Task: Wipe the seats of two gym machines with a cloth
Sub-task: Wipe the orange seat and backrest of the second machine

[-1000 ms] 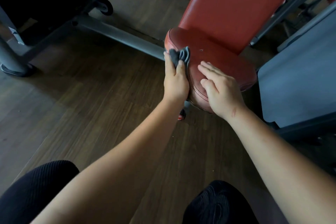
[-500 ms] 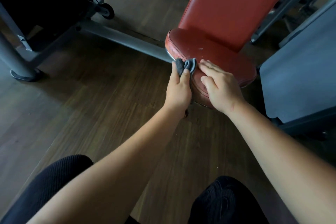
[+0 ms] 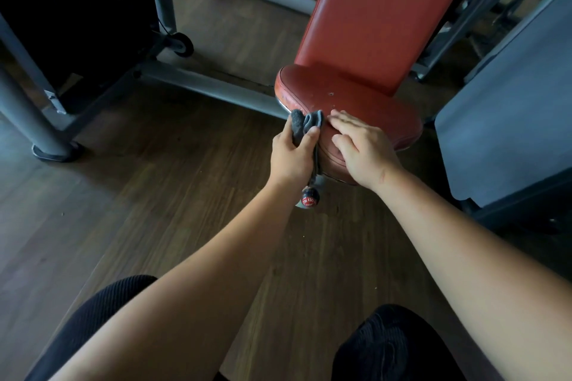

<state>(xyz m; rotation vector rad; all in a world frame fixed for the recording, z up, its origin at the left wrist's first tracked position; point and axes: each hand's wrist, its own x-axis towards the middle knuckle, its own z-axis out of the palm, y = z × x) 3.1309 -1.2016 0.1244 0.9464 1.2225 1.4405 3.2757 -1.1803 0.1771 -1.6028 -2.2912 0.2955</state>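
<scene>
Dark wooden floor (image 3: 173,182) | left hand (image 3: 291,158), fingers clamped on crumpled grey cloth (image 3: 305,125), presses it against red padded seat (image 3: 356,105) front-left edge | right hand (image 3: 360,148), fingers straight, together, rests flat on seat

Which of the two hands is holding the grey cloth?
The left hand grips the grey cloth at the edge of the red seat; the right hand rests empty on it.
</scene>
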